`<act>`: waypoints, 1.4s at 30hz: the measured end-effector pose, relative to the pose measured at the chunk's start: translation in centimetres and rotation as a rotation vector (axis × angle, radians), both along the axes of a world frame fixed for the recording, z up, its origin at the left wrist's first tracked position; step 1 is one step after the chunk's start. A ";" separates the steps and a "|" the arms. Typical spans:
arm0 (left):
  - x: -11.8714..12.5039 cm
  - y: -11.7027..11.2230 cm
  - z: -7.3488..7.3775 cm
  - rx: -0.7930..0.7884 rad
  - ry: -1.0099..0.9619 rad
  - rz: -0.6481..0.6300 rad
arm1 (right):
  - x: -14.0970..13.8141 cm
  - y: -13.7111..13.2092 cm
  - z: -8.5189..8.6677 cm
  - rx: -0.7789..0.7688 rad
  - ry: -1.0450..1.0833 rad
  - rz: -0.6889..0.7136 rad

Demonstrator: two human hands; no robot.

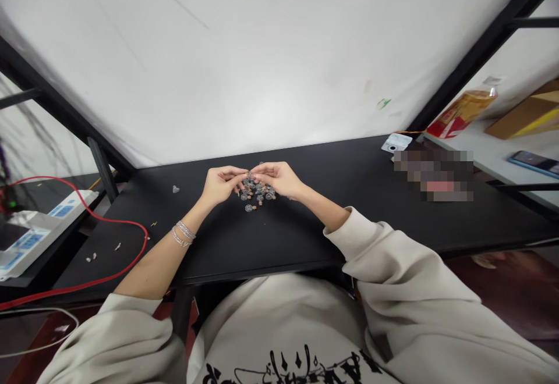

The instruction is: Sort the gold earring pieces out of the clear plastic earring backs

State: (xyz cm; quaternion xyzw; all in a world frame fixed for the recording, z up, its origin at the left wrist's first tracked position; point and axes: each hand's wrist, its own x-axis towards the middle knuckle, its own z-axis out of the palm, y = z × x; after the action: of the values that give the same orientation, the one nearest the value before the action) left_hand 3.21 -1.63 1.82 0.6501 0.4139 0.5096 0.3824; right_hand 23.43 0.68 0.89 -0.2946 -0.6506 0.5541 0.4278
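Black tabletop (271,238) is holding a loose cluster of tiny corked glass bottles (257,193), with the left hand (222,185) and right hand (278,177) bringing their fingertips together just above, whatever they are pinching too small to tell.

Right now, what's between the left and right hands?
Between the left hand and right hand: a cluster of tiny glass vials with brown tops, in the head view.
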 end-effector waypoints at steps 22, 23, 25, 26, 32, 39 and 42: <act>-0.1 -0.5 -0.3 0.013 0.000 -0.080 | -0.4 -1.0 0.7 -0.149 0.179 0.009; -0.1 -0.5 -0.2 0.014 0.001 -0.090 | -0.4 -1.0 0.6 -0.151 0.188 0.015; -0.2 -0.6 -0.2 0.023 -0.002 -0.109 | -0.6 -1.1 0.4 -0.152 0.202 0.024; -0.2 -0.6 -0.2 0.031 -0.005 -0.118 | -0.7 -1.1 0.3 -0.154 0.204 0.027; -0.3 -0.4 -0.9 0.081 0.074 -0.100 | -1.0 -0.5 -0.6 -0.138 0.148 0.024; -0.9 0.8 -1.7 0.208 0.568 0.143 | 0.3 1.2 -0.6 0.390 -0.370 -0.297; -1.6 1.3 -2.0 0.243 0.724 0.079 | 1.0 1.6 -0.5 0.517 -0.602 -0.305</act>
State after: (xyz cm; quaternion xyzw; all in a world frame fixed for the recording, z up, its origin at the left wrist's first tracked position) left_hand 1.57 -0.30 -0.20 0.8122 0.4836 0.3067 0.1113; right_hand 24.48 2.23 0.38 -0.4191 -0.8129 0.1925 0.3556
